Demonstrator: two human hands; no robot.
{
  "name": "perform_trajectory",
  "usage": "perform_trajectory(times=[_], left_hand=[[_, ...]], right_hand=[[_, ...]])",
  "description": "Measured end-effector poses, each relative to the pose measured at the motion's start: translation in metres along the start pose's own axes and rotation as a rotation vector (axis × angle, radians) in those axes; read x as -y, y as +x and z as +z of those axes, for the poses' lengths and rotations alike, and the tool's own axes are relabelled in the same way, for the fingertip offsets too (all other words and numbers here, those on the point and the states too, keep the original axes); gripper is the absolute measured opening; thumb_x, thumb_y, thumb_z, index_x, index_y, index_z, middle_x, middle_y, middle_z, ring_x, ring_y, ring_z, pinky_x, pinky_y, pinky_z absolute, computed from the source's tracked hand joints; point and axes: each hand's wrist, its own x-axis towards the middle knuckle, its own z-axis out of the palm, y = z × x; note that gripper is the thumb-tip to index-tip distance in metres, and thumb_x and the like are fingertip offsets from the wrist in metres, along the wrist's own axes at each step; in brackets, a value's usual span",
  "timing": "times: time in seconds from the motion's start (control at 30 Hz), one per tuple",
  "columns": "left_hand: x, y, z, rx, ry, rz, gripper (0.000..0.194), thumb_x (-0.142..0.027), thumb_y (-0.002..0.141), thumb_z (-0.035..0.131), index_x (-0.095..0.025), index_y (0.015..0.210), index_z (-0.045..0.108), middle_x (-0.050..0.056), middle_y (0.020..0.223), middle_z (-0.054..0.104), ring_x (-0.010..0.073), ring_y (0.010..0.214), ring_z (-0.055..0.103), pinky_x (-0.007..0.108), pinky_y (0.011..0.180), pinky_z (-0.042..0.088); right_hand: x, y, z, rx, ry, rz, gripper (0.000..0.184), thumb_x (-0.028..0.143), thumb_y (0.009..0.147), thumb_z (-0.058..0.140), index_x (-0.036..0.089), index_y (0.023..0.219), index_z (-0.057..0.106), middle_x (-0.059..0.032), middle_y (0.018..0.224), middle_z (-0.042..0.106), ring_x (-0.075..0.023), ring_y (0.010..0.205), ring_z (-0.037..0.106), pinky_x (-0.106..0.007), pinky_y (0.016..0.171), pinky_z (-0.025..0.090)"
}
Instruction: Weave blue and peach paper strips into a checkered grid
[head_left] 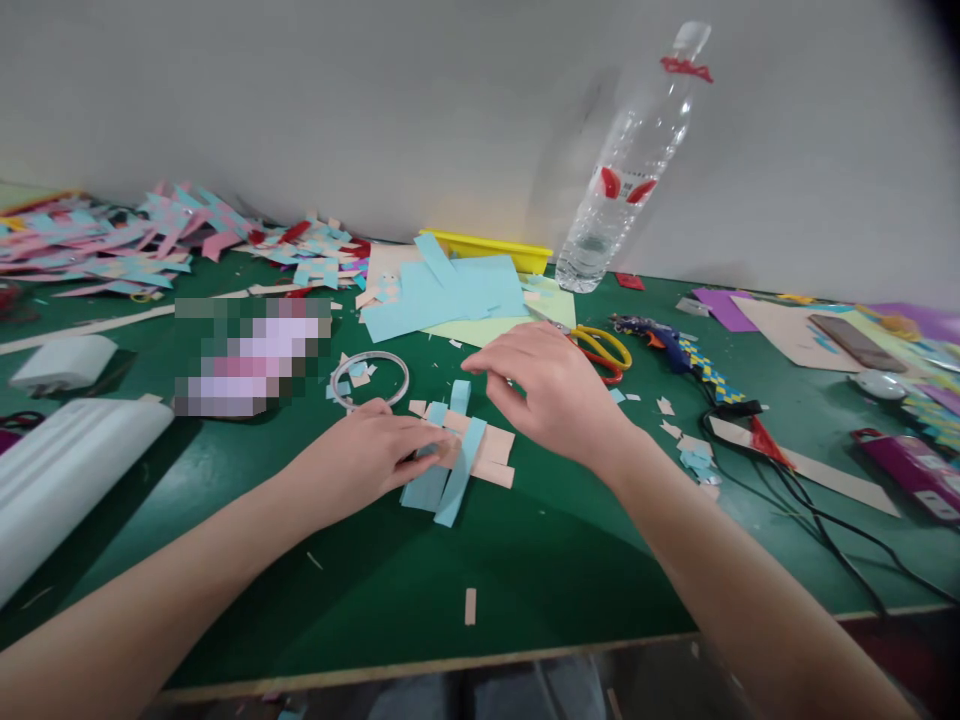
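- Paper weave (pixel 469 465) of light blue and peach strips lies flat on the green table (pixel 570 590), between the person's forearms. Clock directions below run from it, twelve being away from the person.
- Left hand (pixel 375 445): its fingertips touch the left part of the weave. Whether they pinch a strip or only press down, one cannot tell.
- Right hand (pixel 544 385): released, its fingers loosely bent and its thumb apart, at about one o'clock, near the weave.
- At twelve o'clock, blue sheets (pixel 480 290) overlap in front of a yellow tray (pixel 495 250).
- At one o'clock, a clear bottle (pixel 619 180) leans in view, a red band around its neck.
- At two o'clock are scissors (pixel 621 347) with yellow and red handles, partly behind the right hand.
- At ten o'clock, a round ring (pixel 406 380) lies just beyond the left hand; farther off, cut strips (pixel 157 235) form a pile.
- At six o'clock lies a small peach scrap (pixel 470 606).
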Motion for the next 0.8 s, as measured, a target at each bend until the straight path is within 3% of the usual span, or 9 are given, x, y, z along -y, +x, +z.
perform_trajectory(times=[0.1,0.3,0.37,0.47,0.6,0.8], left_hand=[[-0.001,0.0,0.0,0.001,0.016,0.001,0.034,-0.035,0.104,0.035,-0.025,0.113,0.066,0.001,0.09,0.075,0.0143,0.064,0.06,0.032,0.072,0.036],[0.0,-0.001,0.002,-0.039,0.066,0.036,0.039,-0.036,0.106,0.03,-0.02,0.107,0.066,0.005,0.091,0.075,0.0175,0.068,0.063,0.035,0.072,0.035],[-0.001,-0.001,0.001,-0.041,0.065,0.023,0.04,-0.038,0.106,0.03,-0.022,0.109,0.066,0.004,0.089,0.075,0.0175,0.07,0.064,0.034,0.071,0.035],[-0.003,-0.001,-0.001,-0.038,0.041,0.014,0.043,-0.042,0.106,0.028,-0.023,0.111,0.066,0.003,0.086,0.074,0.0167,0.067,0.063,0.033,0.07,0.036],[-0.005,0.0,-0.001,-0.043,0.011,-0.006,0.043,-0.041,0.106,0.027,-0.024,0.111,0.066,0.003,0.086,0.073,0.0165,0.068,0.063,0.033,0.07,0.036],[-0.006,-0.001,0.001,-0.046,-0.002,-0.036,0.034,-0.045,0.099,0.044,-0.023,0.111,0.066,0.004,0.088,0.072,0.0182,0.074,0.064,0.035,0.08,0.039]], right_hand=[[0.01,-0.007,0.003,0.114,0.03,0.181,0.024,0.022,0.094,0.049,0.015,0.103,0.07,-0.0078,0.103,0.074,-0.0248,0.097,0.066,-0.041,0.086,0.052],[0.006,-0.043,0.027,0.228,0.107,0.38,0.037,0.037,0.092,0.058,0.017,0.123,0.059,-0.0129,0.125,0.065,-0.0314,0.118,0.059,-0.049,0.093,0.051],[0.003,-0.05,0.026,0.318,0.179,0.344,0.057,0.047,0.083,0.068,0.019,0.131,0.054,-0.0135,0.133,0.06,-0.0338,0.124,0.054,-0.051,0.097,0.049],[0.0,-0.052,0.022,0.384,0.216,0.321,0.069,0.049,0.077,0.075,0.019,0.135,0.051,-0.013,0.135,0.058,-0.0343,0.128,0.05,-0.053,0.101,0.046],[-0.003,-0.051,0.021,0.396,0.234,0.304,0.058,0.042,0.081,0.072,0.02,0.132,0.054,-0.0112,0.131,0.06,-0.0318,0.125,0.052,-0.051,0.101,0.046],[-0.014,-0.052,0.022,0.386,0.289,0.31,0.049,0.039,0.088,0.066,0.021,0.132,0.054,-0.0101,0.132,0.06,-0.03,0.127,0.051,-0.05,0.103,0.045]])
